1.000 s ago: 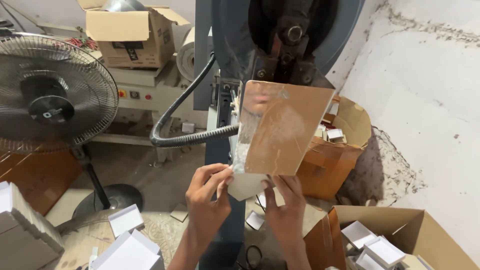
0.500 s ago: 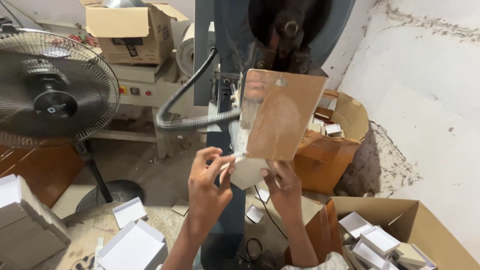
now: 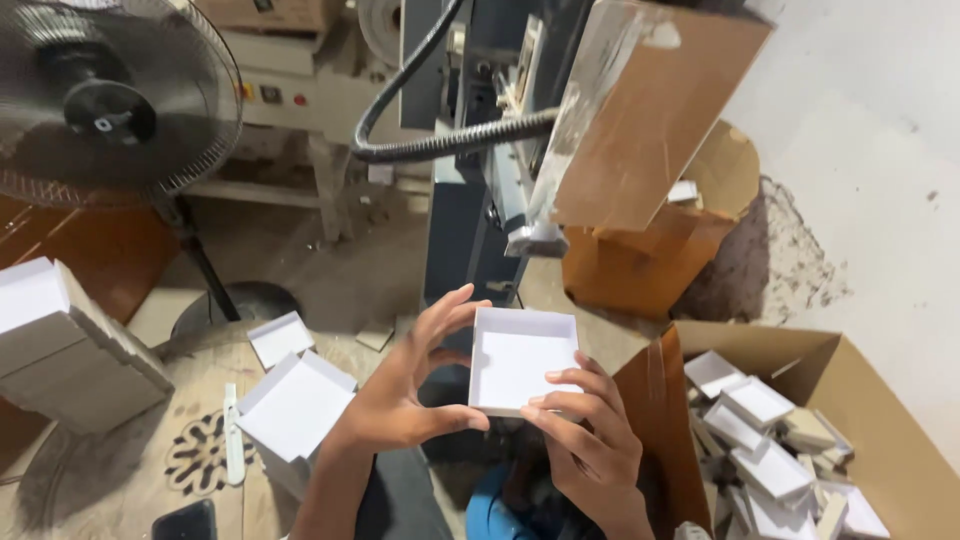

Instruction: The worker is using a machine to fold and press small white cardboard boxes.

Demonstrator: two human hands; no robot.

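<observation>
Two hands hold one small white box tray [image 3: 522, 358] just below the blue machine [image 3: 470, 190], which stands at the middle of the view. The left hand [image 3: 415, 385] grips the tray's left edge, thumb under the near corner and fingers curled over the far corner. The right hand [image 3: 590, 430] grasps the near right corner, fingertips pressed on the tray's rim. The tray's open side faces the camera and it looks bare inside.

Left of the machine the floor is dusty concrete, with a standing fan [image 3: 105, 100] whose pole drops to a round base. Nearer the camera on that side lies a wooden board with a dark flower pattern, carrying a stack of white trays [image 3: 295, 410] and one loose white lid [image 3: 280, 338]. Further left, a tall pile of white boxes [image 3: 65, 345] runs off the edge. Right of the machine, an open cardboard carton [image 3: 840, 440] holds a heap of jumbled white trays, and an orange-brown carton [image 3: 640, 265] sits against the rough whitewashed wall [image 3: 860, 150].

A corrugated black hose [image 3: 430, 140] curves across the machine's front. A brown cardboard flap [image 3: 650, 120] covers the machine's working part, so what lies behind it cannot be made out. The machine's top is cut off, and a dark flat object at the bottom left is only partly in view.
</observation>
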